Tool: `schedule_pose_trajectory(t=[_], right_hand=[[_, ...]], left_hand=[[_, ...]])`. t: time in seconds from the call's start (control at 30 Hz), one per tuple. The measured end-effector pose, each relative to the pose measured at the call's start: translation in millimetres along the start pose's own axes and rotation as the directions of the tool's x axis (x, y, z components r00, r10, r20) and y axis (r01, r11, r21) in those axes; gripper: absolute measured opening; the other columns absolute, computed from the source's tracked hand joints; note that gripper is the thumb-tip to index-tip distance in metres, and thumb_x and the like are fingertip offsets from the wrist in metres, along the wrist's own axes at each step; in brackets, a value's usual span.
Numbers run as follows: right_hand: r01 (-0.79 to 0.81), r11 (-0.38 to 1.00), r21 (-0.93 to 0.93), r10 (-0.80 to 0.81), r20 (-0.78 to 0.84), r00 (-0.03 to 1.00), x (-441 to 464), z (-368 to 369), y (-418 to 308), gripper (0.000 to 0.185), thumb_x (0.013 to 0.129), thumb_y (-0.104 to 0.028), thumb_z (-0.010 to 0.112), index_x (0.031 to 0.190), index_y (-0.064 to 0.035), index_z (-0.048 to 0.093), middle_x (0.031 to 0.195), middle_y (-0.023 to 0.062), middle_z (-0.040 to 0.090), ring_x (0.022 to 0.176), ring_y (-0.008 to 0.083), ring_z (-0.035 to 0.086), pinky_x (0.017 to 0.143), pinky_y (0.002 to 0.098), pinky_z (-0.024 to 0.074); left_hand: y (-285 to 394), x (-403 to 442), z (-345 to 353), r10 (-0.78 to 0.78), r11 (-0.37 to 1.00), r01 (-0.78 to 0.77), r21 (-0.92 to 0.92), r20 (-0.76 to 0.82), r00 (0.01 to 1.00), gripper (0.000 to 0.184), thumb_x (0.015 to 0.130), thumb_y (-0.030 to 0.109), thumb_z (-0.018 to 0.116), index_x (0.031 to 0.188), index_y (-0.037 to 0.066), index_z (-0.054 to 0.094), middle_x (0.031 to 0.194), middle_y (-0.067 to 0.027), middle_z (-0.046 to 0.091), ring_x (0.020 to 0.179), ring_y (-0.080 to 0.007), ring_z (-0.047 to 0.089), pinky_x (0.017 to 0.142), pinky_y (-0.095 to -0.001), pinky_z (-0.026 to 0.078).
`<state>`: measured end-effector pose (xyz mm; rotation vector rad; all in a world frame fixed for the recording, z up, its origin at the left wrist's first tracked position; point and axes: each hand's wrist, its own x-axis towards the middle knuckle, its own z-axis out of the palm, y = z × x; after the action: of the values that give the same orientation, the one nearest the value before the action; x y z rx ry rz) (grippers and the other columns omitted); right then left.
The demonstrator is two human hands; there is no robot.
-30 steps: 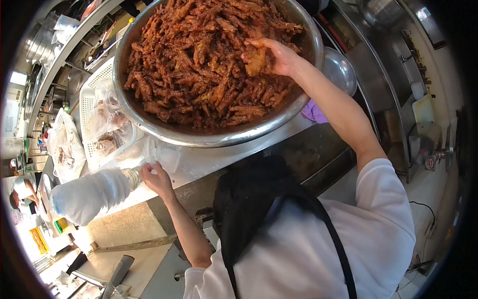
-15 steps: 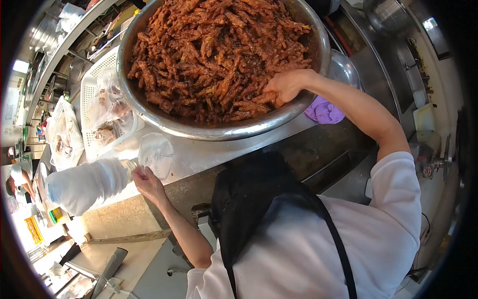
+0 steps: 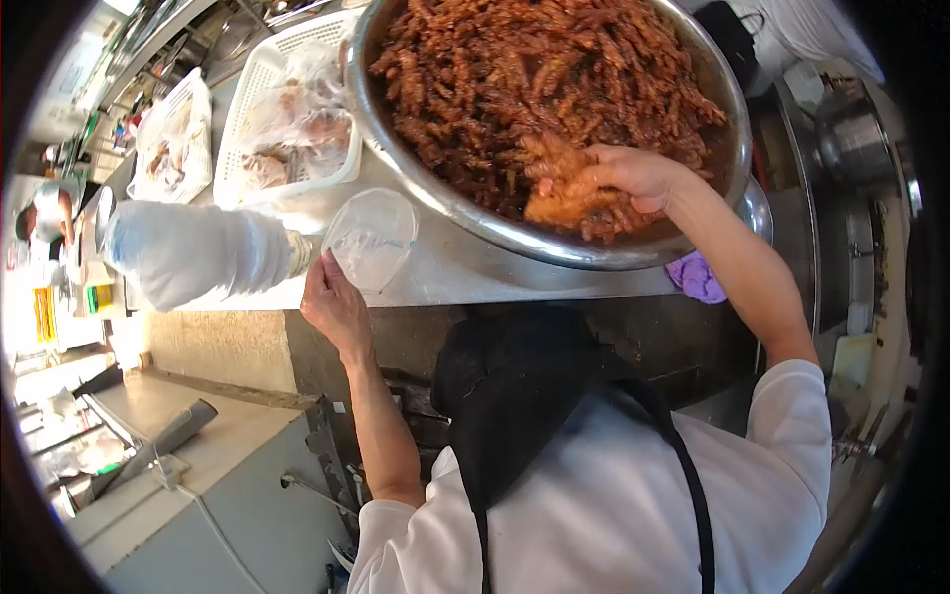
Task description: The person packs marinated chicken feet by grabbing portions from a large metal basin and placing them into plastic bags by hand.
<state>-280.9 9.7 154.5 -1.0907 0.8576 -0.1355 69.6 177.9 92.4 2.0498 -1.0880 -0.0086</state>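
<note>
A large metal bowl is heaped with reddish-brown, sauce-coated chicken feet. My right hand is over the near right side of the bowl, its fingers closed around several chicken feet, blurred by motion. At the counter's front edge, my left hand pinches the near-left rim of a clear, round plastic container. Just left of that hand lies a long stack, wrapped in whitish plastic, its open end toward my fingers.
White perforated baskets holding plastic bags of food stand left of the bowl. A purple cloth lies by the bowl's right side. Another person is at far left, and white clothing shows at upper right.
My right hand has lifted chicken feet up from the heap. My left hand now has the container's rim, which stands more upright and rounder. The view has shifted.
</note>
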Motion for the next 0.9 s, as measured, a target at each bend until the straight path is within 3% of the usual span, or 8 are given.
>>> schedule_pose_trajectory(t=[0.13,0.27,0.4,0.53,0.57,0.7,0.83,0.9], right_hand=[[-0.010,0.972,0.235,-0.006,0.070,0.998,21.9,80.9,-52.1,0.031,0.088,-0.020,0.060,0.113,-0.0019,0.061,0.102,0.0139,0.065,0.075,0.0199,0.066,0.051,0.0326,0.0543],[-0.263,0.952,0.160,0.209,0.290,0.934,83.6,146.1,-51.0,0.030,0.092,-0.027,0.053,0.099,-0.0004,0.064,0.081,0.0164,0.068,0.054,0.0238,0.065,0.039,0.0346,0.0507],[-0.289,0.926,0.243,0.126,0.524,0.843,196.1,189.5,-9.5,0.027,0.091,-0.025,0.053,0.099,-0.0009,0.062,0.077,0.0169,0.065,0.052,0.0249,0.060,0.048,0.0408,0.0528],[-0.097,0.955,0.280,0.084,0.058,0.995,221.3,227.6,-23.2,0.023,0.090,-0.019,0.052,0.098,0.0008,0.062,0.084,0.0163,0.065,0.064,0.0250,0.062,0.055,0.0423,0.0529],[-0.020,0.958,0.287,0.013,0.026,1.000,222.3,228.2,-28.1,0.023,0.090,-0.018,0.052,0.100,0.0009,0.061,0.088,0.0162,0.064,0.068,0.0246,0.062,0.058,0.0423,0.0532],[0.194,0.946,0.259,-0.172,-0.108,0.979,174.7,202.3,-66.4,0.028,0.092,-0.014,0.053,0.116,0.0005,0.050,0.108,0.0164,0.059,0.083,0.0243,0.063,0.069,0.0366,0.0542],[0.530,0.794,0.299,-0.454,-0.288,0.843,122.0,144.5,-70.0,0.030,0.094,-0.017,0.054,0.118,0.0008,0.050,0.109,0.0159,0.059,0.090,0.0231,0.064,0.074,0.0329,0.0557],[0.560,0.812,0.167,-0.473,-0.376,0.797,86.0,109.2,-63.8,0.034,0.095,-0.022,0.055,0.121,0.0004,0.050,0.112,0.0153,0.060,0.091,0.0213,0.065,0.075,0.0310,0.0555]], left_hand=[[6.0,2.0,-5.0,-0.002,0.998,-0.003,-0.066,-0.076,0.997,0.029,0.097,0.019,0.053,0.086,-0.005,0.063,0.060,-0.0172,0.053,0.050,-0.0237,0.041,0.049,-0.0359,0.037],[15.0,5.7,-14.3,-0.004,0.995,-0.008,-0.104,-0.113,0.994,0.027,0.097,0.019,0.052,0.090,-0.005,0.064,0.064,-0.0190,0.057,0.051,-0.0244,0.046,0.051,-0.0366,0.039],[16.4,-0.3,-23.8,0.148,0.972,-0.190,-0.141,-0.264,0.953,0.026,0.097,0.018,0.052,0.097,-0.004,0.066,0.075,-0.0212,0.064,0.058,-0.0269,0.057,0.056,-0.0370,0.045],[-5.5,13.6,-37.7,-0.025,0.998,0.023,-0.059,-0.030,0.999,0.025,0.096,0.017,0.053,0.103,-0.003,0.067,0.086,-0.0192,0.069,0.070,-0.0267,0.065,0.065,-0.0349,0.050],[-7.7,19.3,-38.4,0.043,0.972,-0.079,-0.220,-0.162,0.986,0.026,0.097,0.017,0.053,0.103,-0.003,0.067,0.087,-0.0184,0.069,0.071,-0.0256,0.066,0.065,-0.0347,0.050],[29.6,58.9,-37.8,0.219,0.948,-0.268,-0.174,-0.257,0.941,0.028,0.097,0.021,0.052,0.100,-0.003,0.067,0.081,-0.0186,0.068,0.068,-0.0257,0.065,0.064,-0.0361,0.049],[31.9,183.0,10.3,0.178,0.963,-0.221,-0.153,-0.253,0.951,0.036,0.090,0.028,0.058,0.072,-0.004,0.062,0.064,-0.0218,0.058,0.056,-0.0338,0.054,0.057,-0.0421,0.042],[39.2,249.8,9.1,0.288,0.956,-0.277,0.096,-0.479,0.829,0.034,0.088,0.027,0.057,0.070,0.000,0.065,0.063,-0.0207,0.060,0.058,-0.0345,0.057,0.057,-0.0430,0.043]])
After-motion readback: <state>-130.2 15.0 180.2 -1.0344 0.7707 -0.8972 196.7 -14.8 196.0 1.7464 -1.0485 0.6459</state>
